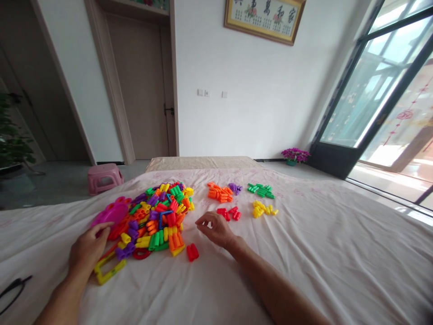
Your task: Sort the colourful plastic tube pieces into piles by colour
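Left hand: on pink piece, cannot tell if grip is clamped
Right hand: grip together, near red pieces
Mixed pile: between hands

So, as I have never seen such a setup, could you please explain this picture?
There is no machine: these are a person's bare left hand and right hand, seen from a head-worn camera. On the cloth lies a mixed heap of plastic pieces. Beyond the right hand are small groups: orange pieces, purple pieces, green pieces, red pieces and yellow pieces. The left hand touches the pink piece; its grip is hard to tell. The right hand is over the cloth, with nothing visibly held.
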`<state>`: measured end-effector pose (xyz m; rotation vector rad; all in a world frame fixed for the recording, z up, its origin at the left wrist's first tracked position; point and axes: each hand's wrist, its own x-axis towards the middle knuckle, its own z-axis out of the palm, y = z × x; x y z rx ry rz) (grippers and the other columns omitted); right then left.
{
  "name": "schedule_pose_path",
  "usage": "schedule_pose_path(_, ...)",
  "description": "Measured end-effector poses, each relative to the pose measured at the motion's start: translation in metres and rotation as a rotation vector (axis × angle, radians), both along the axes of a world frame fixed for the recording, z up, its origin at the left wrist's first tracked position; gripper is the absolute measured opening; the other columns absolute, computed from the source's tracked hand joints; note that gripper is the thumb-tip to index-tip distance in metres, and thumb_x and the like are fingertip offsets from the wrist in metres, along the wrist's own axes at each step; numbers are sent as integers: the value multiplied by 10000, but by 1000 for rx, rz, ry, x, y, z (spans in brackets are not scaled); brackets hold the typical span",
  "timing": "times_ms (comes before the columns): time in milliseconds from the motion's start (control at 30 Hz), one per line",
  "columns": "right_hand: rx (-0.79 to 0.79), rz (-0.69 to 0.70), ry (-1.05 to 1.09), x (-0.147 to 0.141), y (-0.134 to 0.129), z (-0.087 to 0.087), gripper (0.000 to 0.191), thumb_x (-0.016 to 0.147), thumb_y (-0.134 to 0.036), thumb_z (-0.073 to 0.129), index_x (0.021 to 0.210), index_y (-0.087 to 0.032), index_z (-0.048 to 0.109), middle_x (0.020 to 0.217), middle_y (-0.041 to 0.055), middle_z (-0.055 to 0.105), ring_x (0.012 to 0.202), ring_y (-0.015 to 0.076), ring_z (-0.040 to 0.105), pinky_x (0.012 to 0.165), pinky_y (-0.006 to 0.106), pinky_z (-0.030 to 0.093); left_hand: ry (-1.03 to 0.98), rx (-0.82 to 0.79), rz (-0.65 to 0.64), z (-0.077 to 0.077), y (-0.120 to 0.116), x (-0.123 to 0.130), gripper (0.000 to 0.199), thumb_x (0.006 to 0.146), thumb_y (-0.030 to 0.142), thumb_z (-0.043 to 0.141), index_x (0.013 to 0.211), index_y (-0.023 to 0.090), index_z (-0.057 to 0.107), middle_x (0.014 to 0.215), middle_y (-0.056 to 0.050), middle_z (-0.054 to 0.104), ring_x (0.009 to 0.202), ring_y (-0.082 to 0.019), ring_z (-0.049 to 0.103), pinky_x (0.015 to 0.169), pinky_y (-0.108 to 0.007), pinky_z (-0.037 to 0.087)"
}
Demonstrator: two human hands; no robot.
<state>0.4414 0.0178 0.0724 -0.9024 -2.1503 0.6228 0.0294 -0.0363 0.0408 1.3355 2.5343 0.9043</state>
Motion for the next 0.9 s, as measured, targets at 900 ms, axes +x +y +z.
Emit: schedule_pose_path(900, -260, -290, 250, 41, 34, 7, 318, 828, -357, 545, 997, -143, 710, 736, 30, 692, 626, 150, 623, 562, 248, 483, 8, -54, 13, 1, 2, -3, 530, 865, 569, 377, 1171, 265, 685, 973, -98, 701, 777, -245, 607, 699, -339, 450)
